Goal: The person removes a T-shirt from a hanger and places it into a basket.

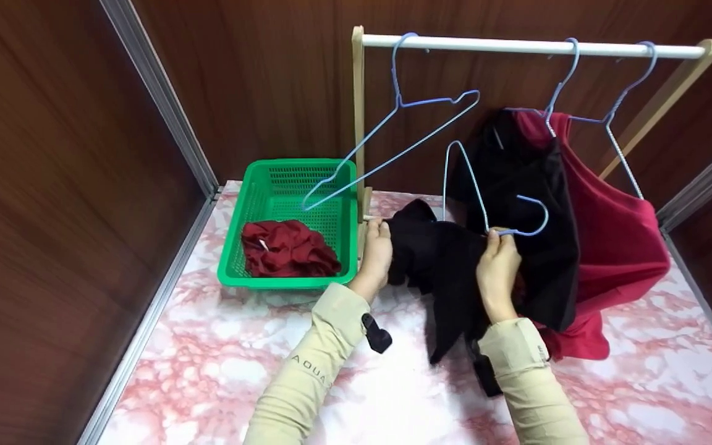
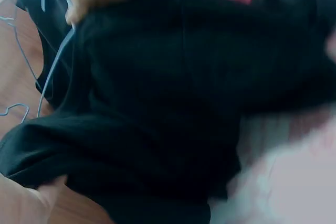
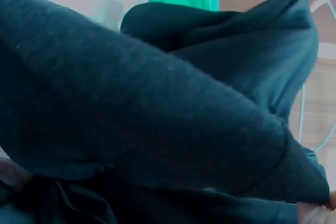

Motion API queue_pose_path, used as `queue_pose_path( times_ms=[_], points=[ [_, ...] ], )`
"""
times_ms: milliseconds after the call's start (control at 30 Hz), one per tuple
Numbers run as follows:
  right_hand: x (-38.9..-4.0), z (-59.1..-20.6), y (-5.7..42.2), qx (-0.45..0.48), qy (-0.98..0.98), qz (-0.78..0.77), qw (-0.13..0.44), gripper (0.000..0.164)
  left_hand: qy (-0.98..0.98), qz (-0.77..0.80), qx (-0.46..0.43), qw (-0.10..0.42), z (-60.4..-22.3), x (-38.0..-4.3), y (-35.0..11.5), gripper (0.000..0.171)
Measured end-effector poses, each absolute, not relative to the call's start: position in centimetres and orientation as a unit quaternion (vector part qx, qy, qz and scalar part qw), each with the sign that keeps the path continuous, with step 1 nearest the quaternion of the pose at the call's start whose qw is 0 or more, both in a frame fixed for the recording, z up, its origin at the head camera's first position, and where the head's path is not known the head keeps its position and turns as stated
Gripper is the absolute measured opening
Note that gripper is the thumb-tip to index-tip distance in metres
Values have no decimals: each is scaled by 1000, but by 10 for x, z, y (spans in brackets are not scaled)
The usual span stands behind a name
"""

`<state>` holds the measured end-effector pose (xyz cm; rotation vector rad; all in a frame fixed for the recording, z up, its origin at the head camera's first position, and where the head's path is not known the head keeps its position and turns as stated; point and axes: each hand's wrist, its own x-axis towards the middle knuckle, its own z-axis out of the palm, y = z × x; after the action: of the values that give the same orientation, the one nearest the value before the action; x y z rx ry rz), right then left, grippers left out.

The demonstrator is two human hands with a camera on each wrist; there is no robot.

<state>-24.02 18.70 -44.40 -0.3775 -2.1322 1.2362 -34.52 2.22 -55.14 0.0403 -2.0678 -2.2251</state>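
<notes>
A black shirt (image 1: pixel 449 253) is stretched between both hands above the tabletop, one end hanging down in a point. With its fingers the left hand (image 1: pixel 376 259) pinches the shirt's left edge, beside the green basket. The right hand (image 1: pixel 498 272) grips a blue wire hanger (image 1: pixel 544 216) just below its hook, together with the shirt's edge. That hook points right, and a bent arm of the hanger rises behind the cloth; its rest is hidden. In the left wrist view the shirt (image 2: pixel 147 87) spreads wide, and in the right wrist view its folded cloth (image 3: pixel 147 119) fills the middle.
A green basket (image 1: pixel 226 259) with a dark red garment (image 1: pixel 291 250) stands left of the rack. From the rack's white rail (image 1: pixel 486 43) hang a bare hanger (image 1: pixel 433 101), a black garment (image 1: pixel 554 259) and a red garment (image 1: pixel 622 241). Wooden panels enclose the marbled table (image 1: pixel 207 371).
</notes>
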Motion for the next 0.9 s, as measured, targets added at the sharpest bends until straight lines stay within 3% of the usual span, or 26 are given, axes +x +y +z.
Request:
queue_pose_path(
  times_ms=[200, 300, 500, 567, 700, 833, 900],
  points=[
    [-246, -441, 180, -155, -800, 473, 335, 25, -583, -796, 90, -136, -484, -274, 30, 24],
    [-246, -438, 178, -165, -794, 478, 336, 25, -551, -802, 107, -203, -468, -252, 32, 34],
    [-246, -432, 173, -174, -780, 503, 330, 24, -548, -774, 99, -303, -476, -240, 34, 67],
    [-246, -431, 170, -175, -776, 512, 324, 24, -587, -743, 84, -311, -479, -238, 34, 63],
    [-246, -430, 164, -177, -775, 521, 311, 24, -662, -689, 74, -285, -483, -233, 35, 36],
    [-247, -429, 161, -180, -777, 522, 303, 24, -731, -645, 50, -218, -503, -240, 39, 21],
    [-248, -428, 160, -183, -777, 524, 296, 25, -768, -623, 2, -149, -539, -260, 42, 14]
  ],
)
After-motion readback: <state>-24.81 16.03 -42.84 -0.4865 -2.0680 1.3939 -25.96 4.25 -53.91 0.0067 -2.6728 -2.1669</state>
